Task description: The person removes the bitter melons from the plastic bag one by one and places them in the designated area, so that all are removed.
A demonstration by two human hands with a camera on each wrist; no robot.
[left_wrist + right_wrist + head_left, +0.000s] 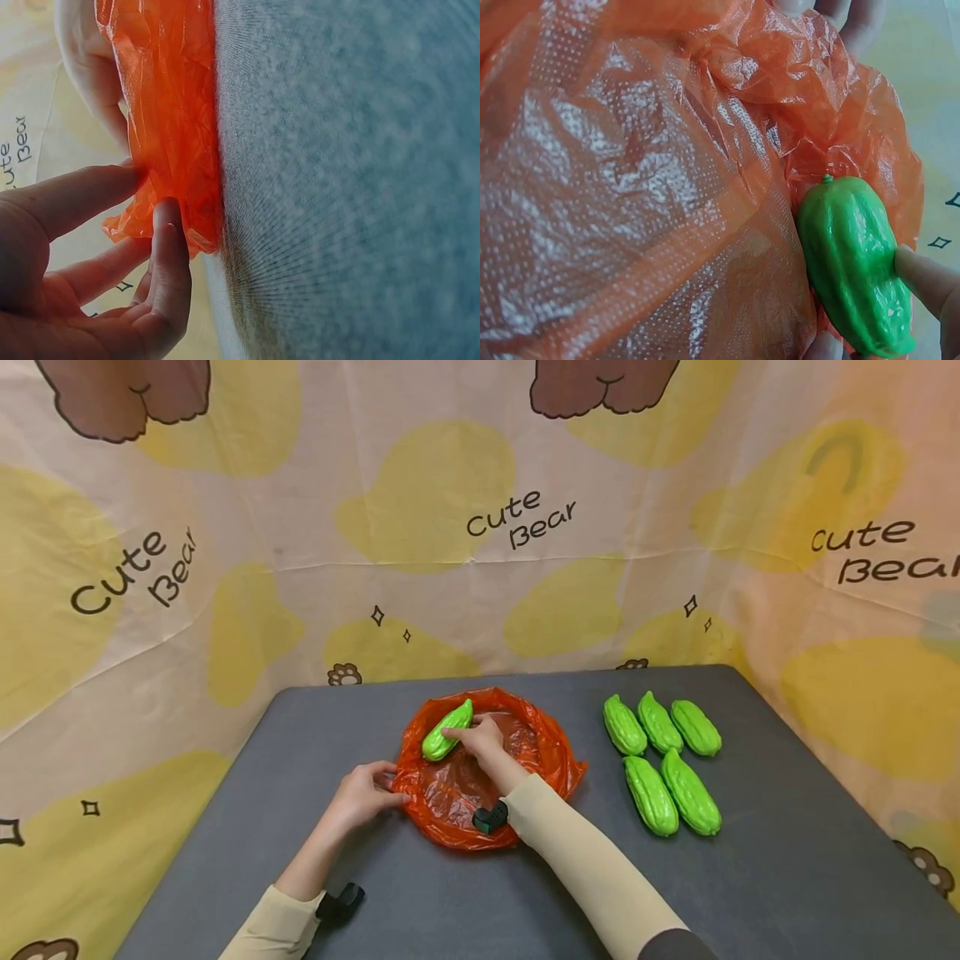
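Observation:
A bright green, ribbed bitter gourd (442,737) is pinched between the thumb and fingers of my right hand (483,742). It is held over the left part of an orange-red plastic bag (557,739), whose mouth is spread wide with a crumpled, rolled rim. Seen from the right wrist, the gourd (851,259) lies close against the inner wall of the bag; whether it rests on the film I cannot tell. My left hand (360,792) holds the bag's left rim, thumb at the edge and fingers outside against the plastic (176,112).
Several more green bitter gourds (651,797) lie in two rows on the grey table (780,860), right of the bag. Behind and beside the table hangs a printed cloth (420,510). A black wrist device (341,903) sits at the left cuff.

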